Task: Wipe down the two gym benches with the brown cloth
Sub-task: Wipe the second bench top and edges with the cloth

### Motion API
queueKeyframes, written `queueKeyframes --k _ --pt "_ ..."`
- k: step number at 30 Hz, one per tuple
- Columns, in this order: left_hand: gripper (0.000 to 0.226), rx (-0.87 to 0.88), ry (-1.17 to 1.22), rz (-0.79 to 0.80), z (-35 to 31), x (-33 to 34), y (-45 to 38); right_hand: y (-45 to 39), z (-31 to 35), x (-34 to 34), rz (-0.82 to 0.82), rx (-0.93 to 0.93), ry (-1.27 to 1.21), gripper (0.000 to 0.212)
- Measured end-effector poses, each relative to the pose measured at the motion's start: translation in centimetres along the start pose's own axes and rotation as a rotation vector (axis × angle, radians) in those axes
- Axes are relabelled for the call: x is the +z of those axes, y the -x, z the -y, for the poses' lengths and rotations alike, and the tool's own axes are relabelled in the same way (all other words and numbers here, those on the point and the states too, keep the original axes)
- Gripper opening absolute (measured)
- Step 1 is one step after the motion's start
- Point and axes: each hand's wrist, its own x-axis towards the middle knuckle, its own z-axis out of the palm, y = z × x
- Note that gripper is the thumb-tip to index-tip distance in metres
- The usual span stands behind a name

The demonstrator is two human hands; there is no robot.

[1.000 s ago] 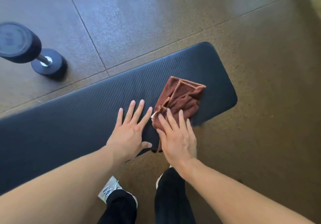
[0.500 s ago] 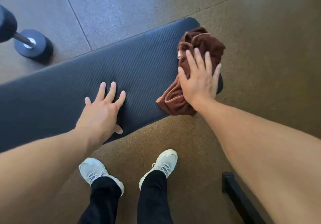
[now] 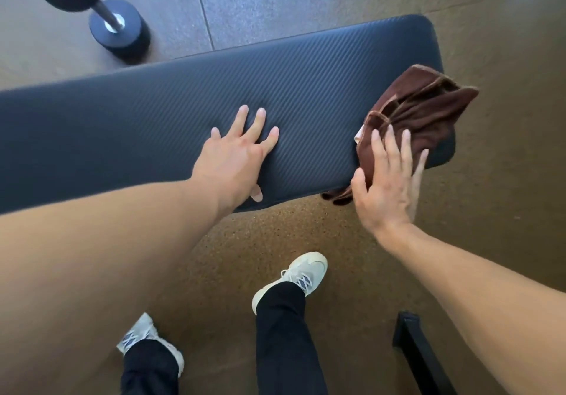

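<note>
Head view looks down past two white shoes [image 3: 301, 275] and dark trouser legs to a speckled floor [image 3: 306, 232], with a black frame piece [image 3: 419, 355] low at the right. Beyond them the gym bench [image 3: 171, 125], a dark ribbed pad, runs from the left edge of frame to its rounded right end. The left hand [image 3: 235, 158] rests flat on the pad close to its near edge, fingers straight and slightly spread, holding nothing, apparently bracing. The right hand [image 3: 387, 180] presses the brown cloth [image 3: 416, 113] onto the pad's near right corner with straight, fanned fingers. The cloth is bunched; part overhangs the right end and a fold droops below the near edge. Farther off, past the bench's far edge, a dumbbell [image 3: 101, 8] stands on the grey floor tiles. The likely step is wiping this right end. The risk I see is the cloth sliding off the corner, since little of it lies under the palm, and a bunched cloth may skip strips of the pad. A second bench is not clearly in view.
</note>
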Motion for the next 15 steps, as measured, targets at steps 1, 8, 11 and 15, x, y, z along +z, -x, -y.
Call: queueKeyframes --k 1,8,11,15 --pt "0.120 0.003 0.026 -0.014 0.1 0.1 0.0 0.9 1.4 0.2 0.027 -0.053 0.016 0.074" --pt "0.095 0.028 0.322 -0.309 1.5 4.7 4.0 4.6 9.1 1.5 0.234 -0.652 0.329 0.095" --pt "0.105 -0.126 0.379 -0.410 5.2 10.3 11.3 4.3 14.7 1.7 0.242 -0.756 0.311 0.081" --pt "0.123 -0.319 0.210 -0.347 14.3 16.8 19.4 6.6 23.8 3.7 0.225 -0.792 0.253 0.077"
